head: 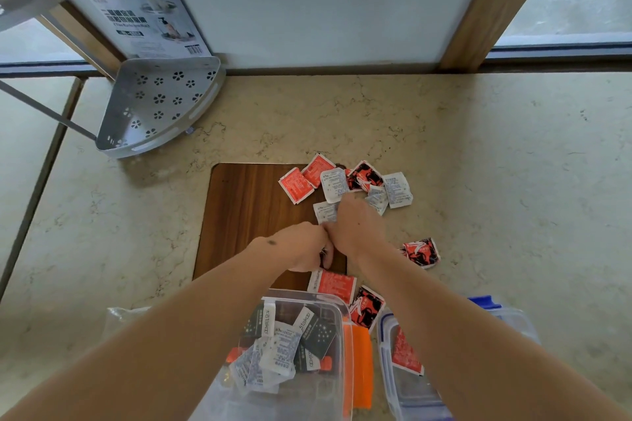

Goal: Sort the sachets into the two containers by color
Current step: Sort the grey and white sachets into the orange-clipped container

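Observation:
Red sachets (297,185) and white sachets (396,189) lie mixed in a pile at the far edge of a wooden board (246,205). My right hand (355,225) rests on a white sachet (324,211) at the pile's near side, fingers pinching it. My left hand (301,246) is curled beside it, thumb touching the right hand; what it holds is hidden. A clear container with orange clips (342,318) near me holds white and black sachets. A clear container with blue clips (386,352) to its right holds a red sachet (405,350).
A red-black sachet (421,251) lies alone on the marble counter to the right. Two more red sachets (333,284) sit just beyond the containers. A grey perforated corner shelf (160,106) stands at the back left, with a printed box (147,20) behind it.

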